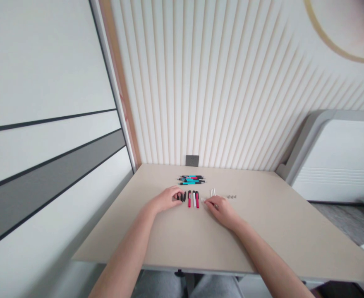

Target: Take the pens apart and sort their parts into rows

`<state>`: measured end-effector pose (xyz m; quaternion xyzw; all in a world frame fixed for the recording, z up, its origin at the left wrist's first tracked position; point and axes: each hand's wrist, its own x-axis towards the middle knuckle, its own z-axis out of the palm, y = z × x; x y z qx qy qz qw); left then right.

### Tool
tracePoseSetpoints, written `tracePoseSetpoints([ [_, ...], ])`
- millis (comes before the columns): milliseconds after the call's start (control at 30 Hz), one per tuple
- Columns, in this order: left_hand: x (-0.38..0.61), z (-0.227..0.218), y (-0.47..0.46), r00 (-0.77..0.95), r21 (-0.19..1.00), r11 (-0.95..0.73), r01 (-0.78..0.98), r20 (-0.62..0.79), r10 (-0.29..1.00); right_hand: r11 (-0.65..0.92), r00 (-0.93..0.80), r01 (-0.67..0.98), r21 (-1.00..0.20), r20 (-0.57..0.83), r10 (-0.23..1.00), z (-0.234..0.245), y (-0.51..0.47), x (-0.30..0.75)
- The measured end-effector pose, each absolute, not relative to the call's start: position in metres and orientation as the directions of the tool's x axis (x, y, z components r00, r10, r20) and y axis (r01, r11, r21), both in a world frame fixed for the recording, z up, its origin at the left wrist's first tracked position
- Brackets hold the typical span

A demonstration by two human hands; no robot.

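My left hand point(170, 198) rests on the table with its fingers apart and curved around several small black pen parts point(185, 196); some are partly hidden by the fingers. Beside it, three pen barrels with black ends lie in a row: a red one point(189, 199), a white one point(194, 200) and another red one point(197, 200). On their other side, my right hand point(221, 209) reaches down with its fingertips together at some small clear pieces point(203, 200). Whatever its fingertips hold is too small to make out. Thin white refills point(213, 192) lie just behind that hand.
Several blue, black and red pens point(192, 180) lie in a pile farther back. Small metal springs point(231, 196) lie right of my right hand. The beige table point(182, 240) meets a ribbed wall with a dark socket point(192, 160). A white cabinet point(61, 165) stands at the left.
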<state>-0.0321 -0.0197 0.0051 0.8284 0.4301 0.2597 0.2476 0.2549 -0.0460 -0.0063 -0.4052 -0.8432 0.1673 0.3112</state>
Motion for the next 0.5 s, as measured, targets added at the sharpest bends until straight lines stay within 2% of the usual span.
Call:
tracePoseSetpoints([
  [233,-0.0288,0.0069,-0.0199,0.54,0.605,-0.544,0.581,0.213,0.814,0.62,-0.496,0.596,-0.511,0.373,0.784,-0.0066,-0.0456,0.2546],
  [500,-0.0339,0.0062,-0.02,0.514,0.634,-0.519,0.573,0.215,0.83,0.615,-0.489,0.587,-0.527,0.375,0.788,-0.0032,-0.0467,0.2549],
])
